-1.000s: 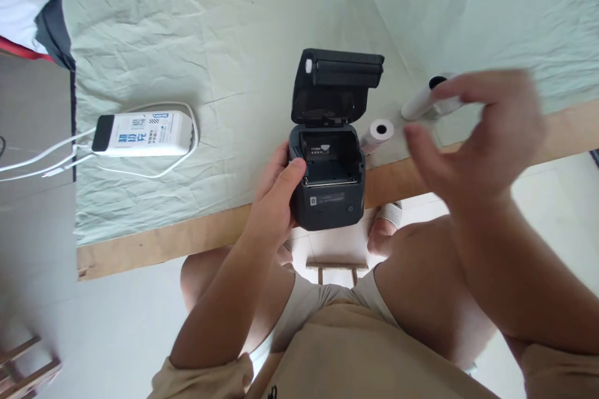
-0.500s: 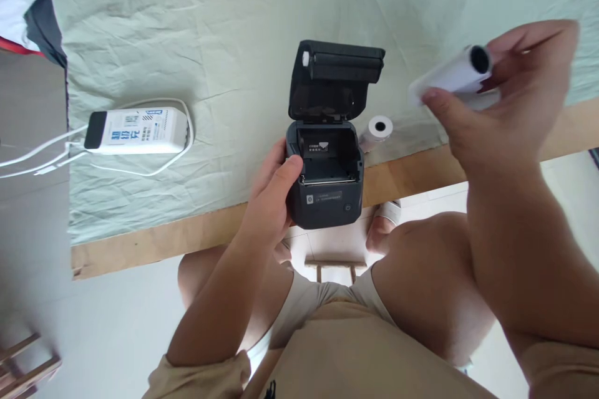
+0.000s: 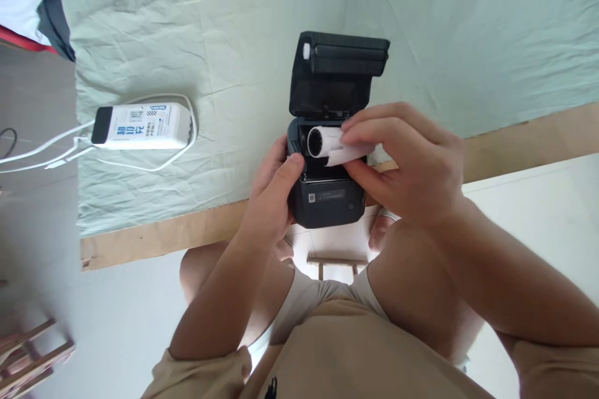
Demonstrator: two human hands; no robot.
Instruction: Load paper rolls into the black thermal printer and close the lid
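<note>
A dark label printer (image 3: 327, 204) is tilted up at the table's front edge, its lid (image 3: 334, 75) swung back and its paper bay exposed. My left hand (image 3: 274, 190) grips the printer's left side, thumb on the rim. Between the fingers and thumb of my right hand (image 3: 407, 162) is a white paper roll (image 3: 334, 144), its dark hollow core facing left. The roll slants over the mouth of the bay, partly inside it; whether it touches the bottom I cannot tell. My right hand hides the roll's right end.
On the left of the green tablecloth (image 3: 234, 25) lies a white power bank (image 3: 145, 126) with white cables looped round it. The table's bare wooden edge (image 3: 163, 240) runs along the front. A wooden stool (image 3: 337, 262) stands below, between the legs.
My right hand has carried the paper roll from the right to the printer's open bay. The second roll beside the printer is now hidden. My left hand keeps its hold.
</note>
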